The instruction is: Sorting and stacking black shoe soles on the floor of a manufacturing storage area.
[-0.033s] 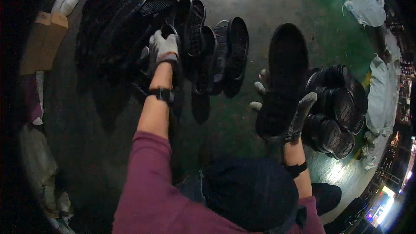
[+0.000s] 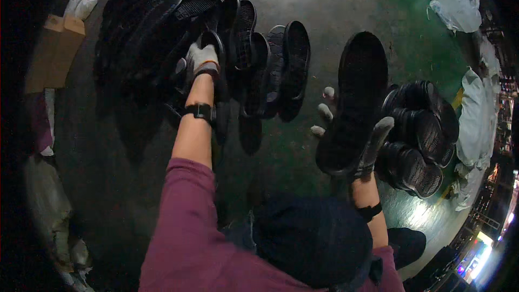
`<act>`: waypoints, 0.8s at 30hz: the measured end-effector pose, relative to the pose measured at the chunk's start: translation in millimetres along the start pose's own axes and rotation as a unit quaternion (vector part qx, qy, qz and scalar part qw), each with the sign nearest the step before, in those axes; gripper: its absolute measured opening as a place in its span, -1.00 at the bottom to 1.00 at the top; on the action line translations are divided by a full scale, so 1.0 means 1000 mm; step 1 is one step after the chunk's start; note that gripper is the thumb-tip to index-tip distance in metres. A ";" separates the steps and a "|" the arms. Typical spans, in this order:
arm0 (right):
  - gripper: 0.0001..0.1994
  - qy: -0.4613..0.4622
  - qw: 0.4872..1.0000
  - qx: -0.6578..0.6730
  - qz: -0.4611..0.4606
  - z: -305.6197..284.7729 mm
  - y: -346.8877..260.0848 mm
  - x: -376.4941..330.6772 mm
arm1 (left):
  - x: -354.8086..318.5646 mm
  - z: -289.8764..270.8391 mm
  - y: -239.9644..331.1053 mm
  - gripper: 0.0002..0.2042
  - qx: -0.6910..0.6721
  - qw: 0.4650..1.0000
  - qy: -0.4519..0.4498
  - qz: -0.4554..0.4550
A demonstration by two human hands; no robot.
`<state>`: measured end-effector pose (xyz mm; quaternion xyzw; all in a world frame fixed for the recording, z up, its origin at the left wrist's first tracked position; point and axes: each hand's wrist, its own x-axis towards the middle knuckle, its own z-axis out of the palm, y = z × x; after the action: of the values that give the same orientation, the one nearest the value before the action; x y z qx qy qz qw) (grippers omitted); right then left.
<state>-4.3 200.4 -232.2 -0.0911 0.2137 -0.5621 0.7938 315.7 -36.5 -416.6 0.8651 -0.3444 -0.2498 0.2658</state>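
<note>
Right hand (image 2: pixel 363 146) grips a black sole (image 2: pixel 354 103), long axis pointing away. Row of soles (image 2: pixel 254 59) lies to its left; left hand (image 2: pixel 201 62) closed on one there, so nearer.

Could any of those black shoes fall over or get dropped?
Maybe. The right hand grips one black shoe in the air with spread fingers, so it might slip. The left hand presses into a leaning row of shoes; a nudge could topple them. The stacked pile sits close by.
</note>
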 end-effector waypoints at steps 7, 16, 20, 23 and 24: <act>-0.01 -0.037 0.998 0.043 0.024 -0.003 0.005 0.010 | 0.022 -0.006 -0.058 -0.51 -0.121 0.982 -0.143 -0.023; -0.09 0.067 0.997 0.034 0.036 0.024 -0.002 0.024 | -0.026 -0.023 -0.016 -0.56 0.093 0.974 0.113 0.174; -0.05 0.059 0.997 -0.001 0.046 0.038 0.000 0.023 | -0.012 0.003 0.025 -0.35 0.063 0.996 -0.055 0.036; -0.07 -0.002 1.000 -0.022 0.013 0.074 -0.012 0.026 | 0.039 -0.020 0.021 -0.43 0.013 0.993 -0.119 0.014; -0.07 0.003 1.000 -0.026 0.007 0.075 -0.020 0.023 | 0.042 -0.026 0.022 -0.48 -0.067 0.961 -0.265 0.027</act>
<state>17.6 164.5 -163.3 -0.1081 0.2309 -0.5508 0.7947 347.9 -73.7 -394.2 0.7385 -0.4081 -0.4856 0.2285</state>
